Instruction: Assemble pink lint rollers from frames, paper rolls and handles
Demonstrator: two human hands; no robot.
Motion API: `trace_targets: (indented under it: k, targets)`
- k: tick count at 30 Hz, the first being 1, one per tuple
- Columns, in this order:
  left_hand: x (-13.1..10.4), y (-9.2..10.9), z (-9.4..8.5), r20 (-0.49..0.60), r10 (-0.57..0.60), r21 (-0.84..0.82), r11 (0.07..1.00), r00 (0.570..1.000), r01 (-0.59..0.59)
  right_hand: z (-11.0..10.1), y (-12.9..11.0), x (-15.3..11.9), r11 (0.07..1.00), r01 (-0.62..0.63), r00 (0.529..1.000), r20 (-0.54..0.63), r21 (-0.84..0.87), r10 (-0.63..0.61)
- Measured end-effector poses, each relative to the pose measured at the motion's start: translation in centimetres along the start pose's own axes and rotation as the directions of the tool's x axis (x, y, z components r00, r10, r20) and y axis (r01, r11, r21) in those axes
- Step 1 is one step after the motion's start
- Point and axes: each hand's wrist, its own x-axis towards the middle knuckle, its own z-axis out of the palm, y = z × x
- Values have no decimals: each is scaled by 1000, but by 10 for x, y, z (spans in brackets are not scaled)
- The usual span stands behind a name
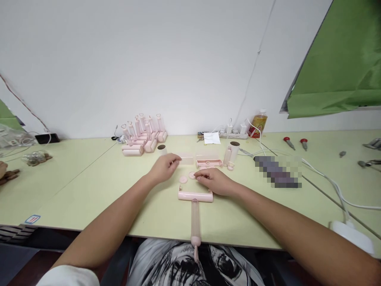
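My left hand (164, 169) pinches the left edge of a translucent pink cover (187, 159). The fingers of my right hand (216, 180) are closed together at a round pink cap (192, 175); a second round cap (183, 179) lies to its left. Just in front of my hands lies a pink lint-roller frame (195, 196), its clear handle (195, 222) pointing toward me and its end loop past the table edge. Behind my right hand sits an open pink roller case (209, 163). A white paper roll (234, 151) stands beside a clear handle (228, 156).
Several pink lint rollers (144, 135) stand at the back left, near another white roll (162, 149). A power strip (223, 135), a drink bottle (258, 124) and red-handled tools (288, 143) are behind and right. White cables (339, 194) cross the right side. Another person's hand (2, 169) shows far left.
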Motion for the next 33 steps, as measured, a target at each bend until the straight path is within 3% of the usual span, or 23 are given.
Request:
trace_targets:
  k: [2,5,12,23,26,29,33]
  targets:
    - [-3,16,8,182,40,-71,997,982,-27,0,-2,0,1000,23,1000,-5,20,-23]
    - [-1,29,18,288,46,-69,997,956,-27,1,-3,1,997,51,998,-32,55,-49]
    - [8,15,23,455,-23,20,1000,890,15,1,-4,1,995,71,995,-70,65,-66]
    - [12,-13,23,414,82,155,975,907,-158,-2,-1,0,996,84,995,-59,38,-81]
    - [11,-13,24,407,103,140,975,907,-174,-6,-8,-5,993,121,990,76,-7,-120]
    - [10,-12,22,373,106,116,980,922,-160,-7,-20,-12,972,213,951,249,-102,-183]
    - [9,-13,17,329,57,122,987,943,-102,-5,-29,-17,948,276,917,339,-162,-209]
